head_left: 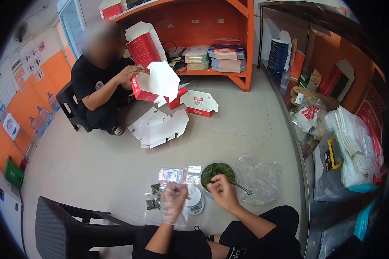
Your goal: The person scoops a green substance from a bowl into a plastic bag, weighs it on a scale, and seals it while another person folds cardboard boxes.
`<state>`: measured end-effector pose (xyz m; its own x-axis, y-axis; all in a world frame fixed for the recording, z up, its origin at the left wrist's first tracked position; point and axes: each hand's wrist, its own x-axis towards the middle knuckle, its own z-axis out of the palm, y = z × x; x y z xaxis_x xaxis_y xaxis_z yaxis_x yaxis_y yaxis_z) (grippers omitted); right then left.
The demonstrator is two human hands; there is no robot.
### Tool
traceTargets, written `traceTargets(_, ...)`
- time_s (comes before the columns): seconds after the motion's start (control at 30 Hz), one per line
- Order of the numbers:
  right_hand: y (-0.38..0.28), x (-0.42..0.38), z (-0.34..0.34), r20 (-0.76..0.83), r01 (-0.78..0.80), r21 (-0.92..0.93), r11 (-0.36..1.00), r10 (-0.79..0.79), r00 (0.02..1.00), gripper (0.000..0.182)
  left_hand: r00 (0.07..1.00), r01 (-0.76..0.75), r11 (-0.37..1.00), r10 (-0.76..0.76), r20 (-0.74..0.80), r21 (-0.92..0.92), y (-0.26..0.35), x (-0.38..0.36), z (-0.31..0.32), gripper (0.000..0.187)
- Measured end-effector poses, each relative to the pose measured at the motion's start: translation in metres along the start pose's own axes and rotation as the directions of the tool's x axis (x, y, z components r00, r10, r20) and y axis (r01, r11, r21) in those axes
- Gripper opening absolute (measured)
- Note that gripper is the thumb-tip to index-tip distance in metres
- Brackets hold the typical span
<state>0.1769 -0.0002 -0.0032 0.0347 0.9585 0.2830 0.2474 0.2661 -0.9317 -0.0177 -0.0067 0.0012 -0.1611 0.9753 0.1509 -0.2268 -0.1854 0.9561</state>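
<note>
My left hand (174,202), in a clear plastic glove, is raised with its fingers curled closed beside a small white digital scale (195,208). What it pinches, if anything, is not clear. My right hand (224,193) is bare, fingers bent but apart, over the near edge of a round tub (204,190). Dark green flakes (224,167) fill the tub. A spoon (242,188) rests in the tub, its handle passing just beyond my right hand. Small clear packets of green flakes (153,203) lie left of my gloved hand.
Flat plastic pouches (172,175) and a crumpled clear bag (259,179) lie around the tub. Across the floor, a seated person (100,82) handles a red and white box (162,82). Flattened cartons (160,129) lie near them. A metal shelf (299,172) stands right; a black chair (73,228) left.
</note>
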Motion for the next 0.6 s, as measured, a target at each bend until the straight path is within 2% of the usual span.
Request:
traceTargets(0.03, -0.028, -0.003, 0.001, 0.062, 0.012, -0.022, 1.0, -0.011, 0.998, 0.02, 0.999, -0.054, 0.958, 0.049, 0.024, 0.283, 0.013, -0.007, 0.016, 0.007)
traceTargets(0.07, -0.044, -0.006, 0.004, 0.123, 0.021, -0.042, 0.999, -0.016, 0.992, 0.021, 0.994, -0.106, 0.834, 0.086, 0.062, 0.541, 0.019, -0.012, 0.023, 0.007)
traceTargets(0.1, -0.048, -0.008, 0.008, 0.104, 0.086, -0.082, 0.993, -0.077, 0.992, 0.021, 0.935, -0.344, 0.627, 0.294, 0.196, 0.699, 0.013, -0.009, 0.021, 0.011)
traceTargets(0.13, -0.04, -0.009, 0.009, 0.103, 0.083, -0.083, 0.993, -0.075, 0.992, 0.021, 0.936, -0.344, 0.628, 0.292, 0.198, 0.699, 0.008, -0.012, 0.02, 0.011)
traceTargets(0.2, -0.024, -0.007, 0.011, 0.028, 0.119, -0.178, 0.977, -0.116, 0.993, 0.021, 1.0, 0.022, 0.818, -0.024, -0.003, 0.575, 0.003, -0.012, 0.022, 0.014)
traceTargets(0.23, -0.021, -0.004, 0.007, 0.062, 0.054, -0.124, 0.991, -0.046, 0.997, 0.019, 1.0, 0.019, 0.819, -0.021, -0.002, 0.574, 0.004, -0.009, 0.019, 0.014)
traceTargets(0.27, -0.02, -0.002, 0.003, 0.062, 0.055, -0.128, 0.99, -0.048, 0.997, 0.019, 0.991, -0.004, 0.826, -0.072, 0.111, 0.564, 0.005, -0.006, 0.014, 0.022)
traceTargets(0.33, -0.019, 0.0, -0.003, 0.127, -0.036, 0.019, 0.999, 0.034, 0.991, 0.015, 0.929, -0.035, 0.844, -0.171, 0.329, 0.536, 0.017, 0.001, 0.006, 0.045)
traceTargets(0.37, -0.02, 0.0, -0.006, 0.133, -0.04, 0.015, 0.999, 0.038, 0.99, 0.015, 0.88, -0.168, 0.815, -0.13, 0.458, 0.554, 0.03, 0.002, 0.005, 0.068)
traceTargets(0.4, -0.021, -0.001, -0.007, 0.147, -0.078, 0.028, 0.997, 0.074, 0.986, 0.015, 0.881, -0.163, 0.816, -0.133, 0.454, 0.555, 0.037, 0.004, 0.01, 0.068)
traceTargets(0.43, -0.023, -0.002, -0.008, 0.16, -0.115, 0.043, 0.992, 0.107, 0.981, 0.015, 0.845, -0.375, 0.734, 0.021, 0.534, 0.566, 0.042, 0.005, 0.017, 0.072)
traceTargets(0.47, -0.025, -0.003, -0.008, 0.162, -0.117, 0.043, 0.992, 0.108, 0.981, 0.015, 0.771, -0.567, 0.611, 0.16, 0.616, 0.552, 0.045, 0.003, 0.022, 0.076)
traceTargets(0.53, -0.03, -0.007, -0.009, 0.128, -0.027, -0.005, 1.0, 0.028, 0.991, 0.015, 0.789, -0.507, 0.666, 0.104, 0.605, 0.547, 0.038, -0.001, 0.025, 0.079)
traceTargets(0.57, -0.031, -0.009, -0.009, 0.128, -0.029, -0.008, 1.0, 0.029, 0.991, 0.015, 0.774, -0.501, 0.678, 0.072, 0.63, 0.538, 0.02, 0.0, 0.021, 0.076)
traceTargets(0.6, -0.032, -0.011, -0.01, 0.143, -0.1, 0.051, 0.994, 0.092, 0.986, 0.015, 0.756, -0.495, 0.69, 0.041, 0.654, 0.529, 0.015, 0.0, 0.022, 0.072)
